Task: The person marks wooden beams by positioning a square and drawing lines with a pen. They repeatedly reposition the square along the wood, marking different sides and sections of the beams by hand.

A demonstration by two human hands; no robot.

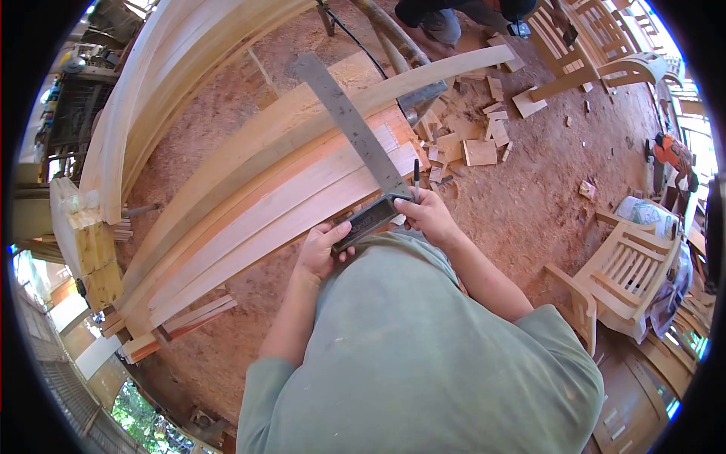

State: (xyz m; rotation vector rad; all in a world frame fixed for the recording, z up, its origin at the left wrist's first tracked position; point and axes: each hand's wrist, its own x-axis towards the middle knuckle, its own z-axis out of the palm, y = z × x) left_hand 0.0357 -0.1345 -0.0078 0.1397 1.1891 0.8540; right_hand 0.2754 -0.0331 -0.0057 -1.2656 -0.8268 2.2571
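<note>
A try square with a long, worn metal blade and a dark stock is held close to my body, its blade reaching out over the boards. My left hand grips one end of the stock between thumb and fingers. At the corner where blade meets stock, my right hand pinches the square and also has a black marker sticking up between its fingers. Under the blade lie long pale planks side by side, and a curved board stands along their far side.
Offcuts litter the reddish dirt floor at the right. A slatted wooden chair stands to the right, with more chair frames at the upper right. Another person crouches at the top. Large curved timbers rise at the left.
</note>
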